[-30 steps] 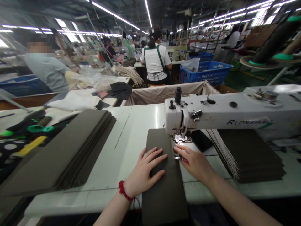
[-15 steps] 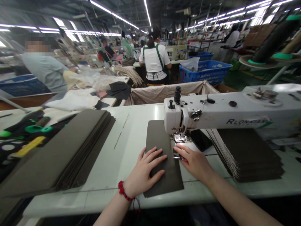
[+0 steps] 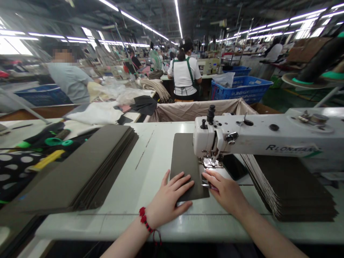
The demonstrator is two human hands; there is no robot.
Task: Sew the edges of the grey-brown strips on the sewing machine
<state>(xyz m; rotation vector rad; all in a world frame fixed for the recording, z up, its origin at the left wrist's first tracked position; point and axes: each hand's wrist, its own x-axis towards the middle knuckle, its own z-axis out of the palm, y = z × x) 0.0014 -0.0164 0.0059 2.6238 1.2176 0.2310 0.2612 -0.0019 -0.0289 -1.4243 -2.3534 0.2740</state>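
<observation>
A dark olive fabric panel (image 3: pixel 185 152) lies flat on the pale table, its right edge at the presser foot (image 3: pixel 212 163) of a white sewing machine (image 3: pixel 249 130). My left hand (image 3: pixel 173 193) rests on the panel's near left part, fingers spread. Close to the presser foot, my right hand (image 3: pixel 227 191) touches the panel's right edge with its fingertips. Small scissors (image 3: pixel 205 185) are tucked in that hand, blades pointing left and most of the handle hidden by the fingers.
Stacks of olive panels stand at left (image 3: pixel 80 165) and at right (image 3: pixel 298 186), the right one partly under the machine arm. A dark phone (image 3: pixel 235 166) lies behind the needle area. Farther off are a cloth-lined bin (image 3: pixel 177 111), a blue crate (image 3: pixel 242 89) and seated people.
The panel has slid away from me under the presser foot, its near edge now farther from the table's front. Both hands stay on it. The whole view has shifted slightly.
</observation>
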